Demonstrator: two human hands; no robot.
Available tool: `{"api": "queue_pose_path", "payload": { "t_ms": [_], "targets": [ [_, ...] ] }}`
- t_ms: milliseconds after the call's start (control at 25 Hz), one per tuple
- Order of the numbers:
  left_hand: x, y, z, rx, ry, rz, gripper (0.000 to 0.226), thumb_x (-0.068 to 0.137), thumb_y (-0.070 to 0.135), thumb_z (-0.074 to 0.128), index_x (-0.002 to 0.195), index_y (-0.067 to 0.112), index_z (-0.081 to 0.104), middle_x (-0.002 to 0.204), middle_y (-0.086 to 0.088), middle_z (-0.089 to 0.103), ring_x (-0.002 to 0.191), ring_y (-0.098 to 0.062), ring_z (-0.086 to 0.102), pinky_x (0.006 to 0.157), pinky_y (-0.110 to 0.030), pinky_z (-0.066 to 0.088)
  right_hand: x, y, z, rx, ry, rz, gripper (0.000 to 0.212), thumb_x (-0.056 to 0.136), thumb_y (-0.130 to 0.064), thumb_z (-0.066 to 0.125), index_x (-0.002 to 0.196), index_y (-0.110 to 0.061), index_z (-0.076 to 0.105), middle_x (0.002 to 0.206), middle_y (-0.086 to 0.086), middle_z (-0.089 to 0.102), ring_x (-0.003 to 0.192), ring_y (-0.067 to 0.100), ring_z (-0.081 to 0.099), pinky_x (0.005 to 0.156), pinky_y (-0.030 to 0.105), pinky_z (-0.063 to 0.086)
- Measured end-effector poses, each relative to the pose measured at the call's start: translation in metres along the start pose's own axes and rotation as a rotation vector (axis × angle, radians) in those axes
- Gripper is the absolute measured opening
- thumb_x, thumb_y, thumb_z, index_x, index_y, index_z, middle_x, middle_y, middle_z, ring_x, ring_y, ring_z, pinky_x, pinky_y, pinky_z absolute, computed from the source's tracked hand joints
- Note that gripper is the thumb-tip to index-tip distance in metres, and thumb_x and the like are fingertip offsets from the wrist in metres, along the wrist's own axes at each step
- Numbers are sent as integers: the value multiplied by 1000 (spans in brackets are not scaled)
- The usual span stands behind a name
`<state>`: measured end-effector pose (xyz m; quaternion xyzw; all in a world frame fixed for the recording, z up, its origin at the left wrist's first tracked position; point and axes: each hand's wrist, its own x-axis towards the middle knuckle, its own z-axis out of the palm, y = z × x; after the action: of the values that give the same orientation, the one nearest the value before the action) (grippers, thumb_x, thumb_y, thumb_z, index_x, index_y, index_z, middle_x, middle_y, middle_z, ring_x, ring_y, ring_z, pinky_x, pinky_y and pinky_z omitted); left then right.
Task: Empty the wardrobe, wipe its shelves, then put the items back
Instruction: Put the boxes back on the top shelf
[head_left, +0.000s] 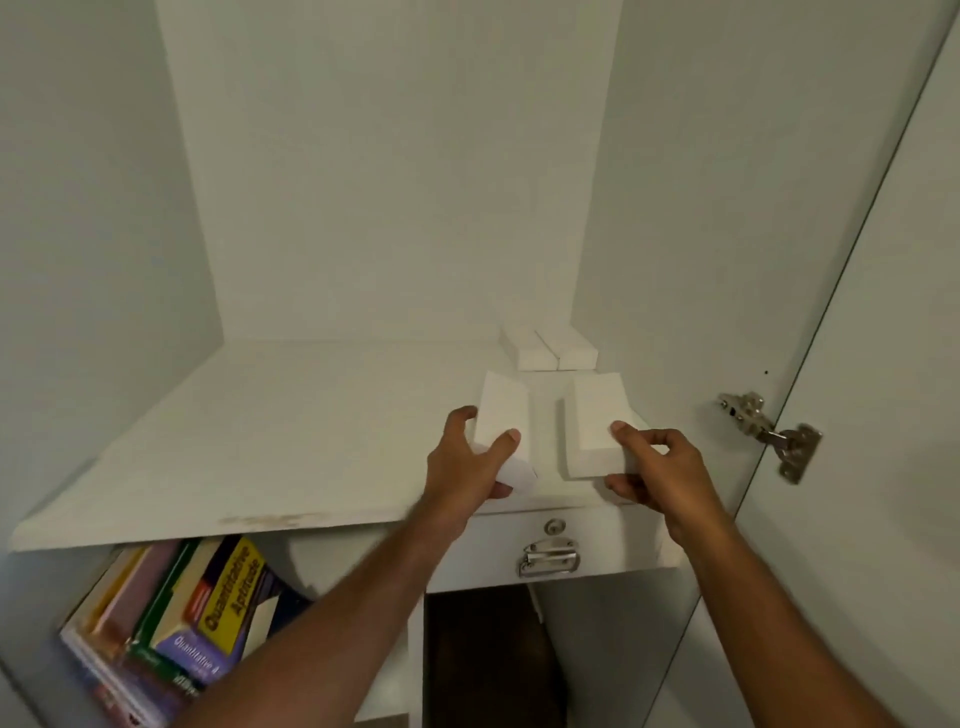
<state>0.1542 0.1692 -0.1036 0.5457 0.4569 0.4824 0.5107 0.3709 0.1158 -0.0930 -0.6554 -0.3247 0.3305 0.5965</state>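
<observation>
Hands (467, 457) (660, 467) around white boxes (501, 415) (597, 421)

Two bare forearms reach in from the bottom edge, no sleeves showing up to where they leave view. The left hand (470, 457) and right hand (657, 467) wear no gloves, rings, watch or bracelet. Fingernails are short and unpainted.
</observation>
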Motion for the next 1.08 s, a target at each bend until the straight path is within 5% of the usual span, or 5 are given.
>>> {"api": "queue_pose_path", "payload": {
  "t_ms": [280,440,560,680,1080],
  "targets": [
    [98,-4,52,69,-72,-42,67,88,41,75,144,23,43,112,1,56,81,-15,65,58,-28,62,102,5,15,-64,43,11,50,79,-48,78,97,-6,57,98,19,73,64,29,75,86,50,59],
    [141,-3,57,316,-272,-67,85,76,43,85,145,23,39,107,-5,66,67,-19,67,64,-30,62,137,1,22,-209,133,-41,46,86,-45,71,105,-5,61,85,13,74,60,19,73,75,38,61],
    [167,-10,59,706,-316,33,87,74,45,86,145,19,44,129,-9,51,95,-21,62,73,-33,60,145,9,33,-480,217,-264,52,86,-37,75,126,-9,54,110,7,60,88,23,64,87,34,53],
    [186,-17,71,890,-248,151,78,80,51,78,142,15,48,133,-10,54,119,-24,55,95,-35,50,154,16,44,-633,194,-400,43,88,-27,74,125,-13,57,121,9,50,87,18,53,83,27,43],
    [212,-35,101,905,-143,222,44,84,48,76,99,13,54,99,-4,57,91,-23,59,73,-31,43,189,10,46,-781,131,-363,43,93,-21,66,131,-4,56,120,13,61,114,28,57,96,32,43]
  ]
}}
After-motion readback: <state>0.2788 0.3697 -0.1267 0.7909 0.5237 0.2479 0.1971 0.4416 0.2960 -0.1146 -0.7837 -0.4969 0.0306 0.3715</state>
